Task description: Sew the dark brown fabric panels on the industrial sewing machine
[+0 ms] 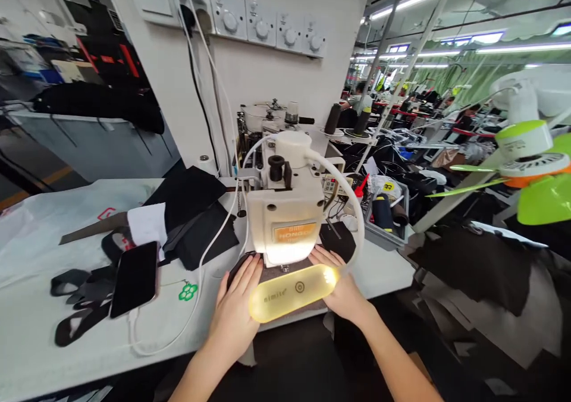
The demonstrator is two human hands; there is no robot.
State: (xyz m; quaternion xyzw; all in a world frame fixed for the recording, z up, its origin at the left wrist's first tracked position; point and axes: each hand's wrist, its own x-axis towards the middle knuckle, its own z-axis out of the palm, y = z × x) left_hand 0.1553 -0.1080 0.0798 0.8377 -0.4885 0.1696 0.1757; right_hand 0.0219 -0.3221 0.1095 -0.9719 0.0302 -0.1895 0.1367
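Observation:
A white industrial sewing machine (285, 206) with an orange label stands right before me, its needle area lit from above. Dark cloth (307, 308) lies under the machine's head. To the left of the needle, my left hand (238, 304) rests flat on the cloth, fingers stretched forward. On the other side my right hand (347, 295) also presses on the cloth with straight fingers, partly covered by a glowing yellow lamp (279, 295). The lamp sits on a white bendable neck and hides the middle of the cloth.
A phone (134, 280) on a white cable, dark fabric strips (89, 286) and black cloth pieces (191, 212) lie left. A grey bin (387, 235) of supplies stands right, with a green-bladed fan (542, 176) beyond. Dark cloth (473, 265) is heaped at right.

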